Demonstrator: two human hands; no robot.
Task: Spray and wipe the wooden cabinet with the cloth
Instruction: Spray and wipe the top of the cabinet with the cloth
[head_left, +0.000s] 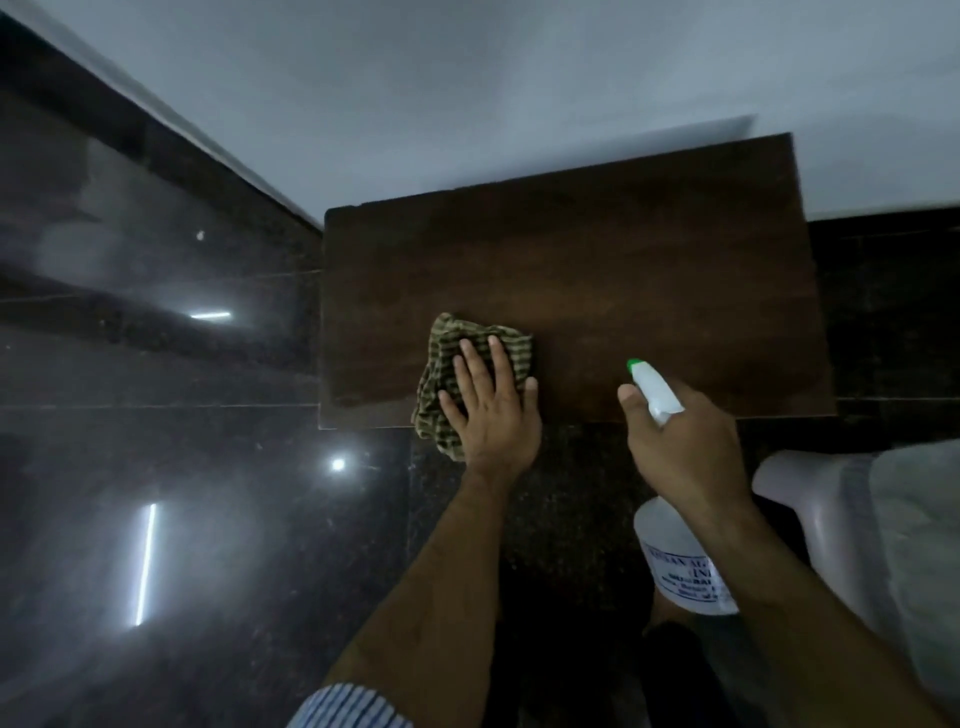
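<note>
Nearest us, our right hand (680, 441) curls round the neck of the spray bottle (675, 566), its blurred label partly hidden by the wrist. Our left hand (488, 405) presses, fingers spread, on the checked cloth (452, 338) at the near edge of the wooden cabinet (623, 270), which abuts the wall (519, 78).

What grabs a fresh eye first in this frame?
The dark wooden cabinet top fills the centre, against a pale wall. The left hand presses a checked cloth flat near its front edge; the right hand grips a white spray bottle, green nozzle pointing at the wood.
</note>
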